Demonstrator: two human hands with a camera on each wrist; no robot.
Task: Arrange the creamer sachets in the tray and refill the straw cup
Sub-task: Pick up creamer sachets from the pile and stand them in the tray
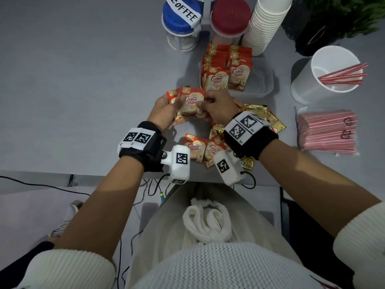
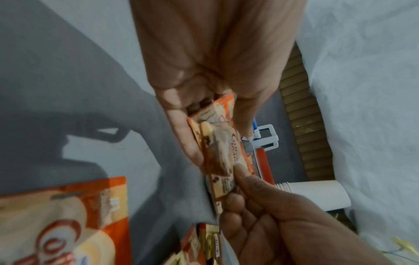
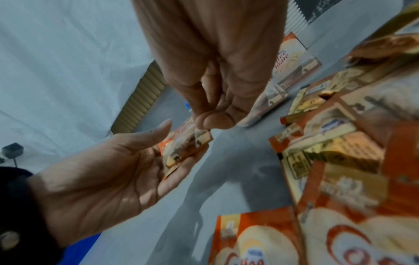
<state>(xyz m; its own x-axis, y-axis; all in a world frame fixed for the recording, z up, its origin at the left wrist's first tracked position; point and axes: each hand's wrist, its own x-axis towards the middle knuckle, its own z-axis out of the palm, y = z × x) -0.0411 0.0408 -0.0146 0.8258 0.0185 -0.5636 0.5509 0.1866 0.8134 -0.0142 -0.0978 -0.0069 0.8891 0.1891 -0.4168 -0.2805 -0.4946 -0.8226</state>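
At the centre of the head view both hands meet over the grey surface. The left hand lies palm up, fingers nearly straight, cradling a small stack of creamer sachets. The right hand pinches the lower edge of the top sachet between thumb and curled fingers. Just above them in the frame, the clear tray holds two rows of upright sachets in its left part. Loose sachets lie scattered below and right of the hands. At the right edge stand the white straw cup, with a few red-striped straws, and below it a wrapped straw pack.
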